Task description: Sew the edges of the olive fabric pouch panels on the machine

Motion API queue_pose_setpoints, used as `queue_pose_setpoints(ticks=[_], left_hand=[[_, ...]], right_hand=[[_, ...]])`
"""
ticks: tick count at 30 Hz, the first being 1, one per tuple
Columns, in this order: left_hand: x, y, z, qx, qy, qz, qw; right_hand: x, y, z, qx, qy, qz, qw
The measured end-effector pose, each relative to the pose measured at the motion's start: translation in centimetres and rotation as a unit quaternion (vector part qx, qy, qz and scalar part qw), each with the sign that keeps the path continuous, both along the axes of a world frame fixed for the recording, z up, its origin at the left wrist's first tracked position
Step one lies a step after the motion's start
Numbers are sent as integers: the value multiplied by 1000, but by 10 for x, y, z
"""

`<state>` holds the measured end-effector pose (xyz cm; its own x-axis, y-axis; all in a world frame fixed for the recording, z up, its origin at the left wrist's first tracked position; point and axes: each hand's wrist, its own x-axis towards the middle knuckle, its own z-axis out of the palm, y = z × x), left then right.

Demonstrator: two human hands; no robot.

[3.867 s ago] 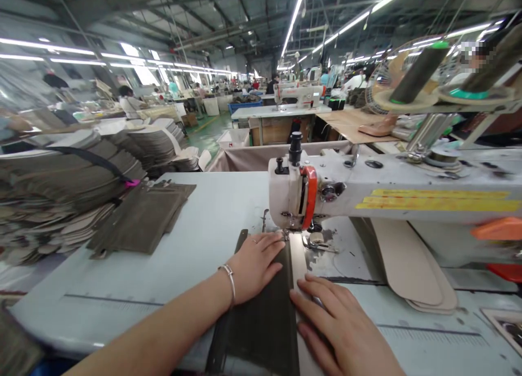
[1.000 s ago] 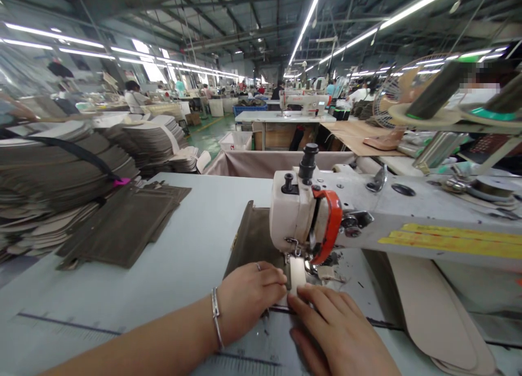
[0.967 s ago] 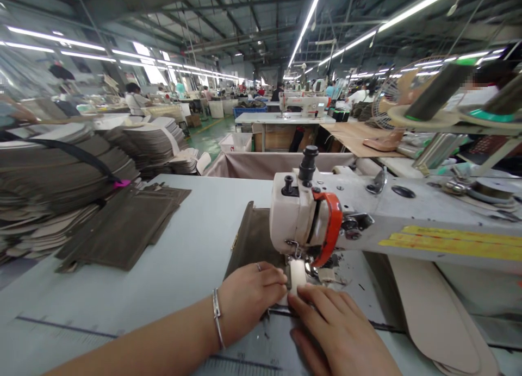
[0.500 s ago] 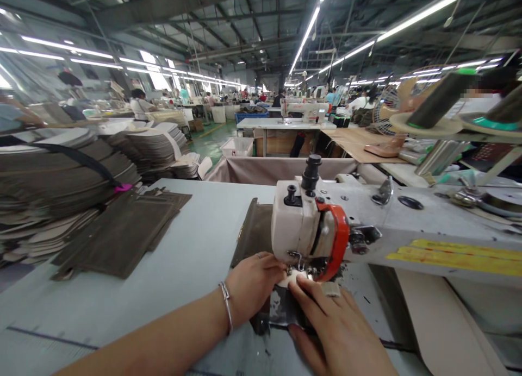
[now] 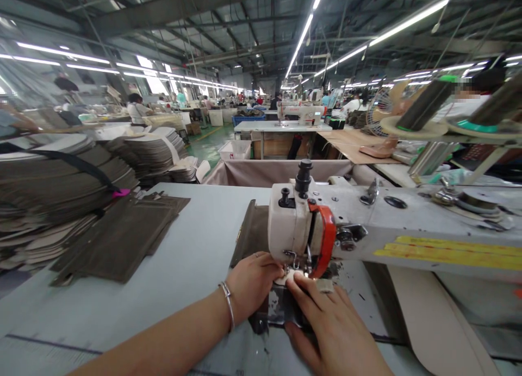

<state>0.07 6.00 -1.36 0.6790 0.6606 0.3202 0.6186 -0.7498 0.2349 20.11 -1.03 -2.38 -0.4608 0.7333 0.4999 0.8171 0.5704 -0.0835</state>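
Note:
A white sewing machine (image 5: 367, 224) with an orange guard stands on the grey table (image 5: 196, 245). A dark olive fabric panel (image 5: 253, 229) lies under its head and runs out behind it. My left hand (image 5: 250, 281), a bracelet on the wrist, has its fingers curled onto the near end of the panel, just left of the presser foot. My right hand (image 5: 330, 327) lies flat on the table, fingertips pressing a small pale strip (image 5: 287, 278) at the needle. The needle itself is hidden by my fingers.
A loose pile of dark panels (image 5: 122, 235) lies at the left, beside tall stacks of cut pieces (image 5: 57, 186). A beige strip (image 5: 432, 321) curves under the machine arm at the right. Thread cones (image 5: 424, 101) stand at the upper right. Other machines and people fill the hall behind.
The dark panel has fed away from me under the machine head, so most of it now lies behind the needle. Both hands have followed it up to the presser foot.

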Motion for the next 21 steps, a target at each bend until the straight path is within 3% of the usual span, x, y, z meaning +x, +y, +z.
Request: queue_pose_setpoints(ticks=[9, 16, 21], left_hand=[[2, 2, 1, 4, -13, 25, 1000], [0, -1, -5, -1, -50, 6, 999], [-2, 4, -8, -23, -66, 22, 997]], right_hand=[[-4, -4, 0, -56, 19, -18, 998], [-8, -8, 0, -97, 50, -9, 994], [0, -18, 12, -103, 19, 6, 995]])
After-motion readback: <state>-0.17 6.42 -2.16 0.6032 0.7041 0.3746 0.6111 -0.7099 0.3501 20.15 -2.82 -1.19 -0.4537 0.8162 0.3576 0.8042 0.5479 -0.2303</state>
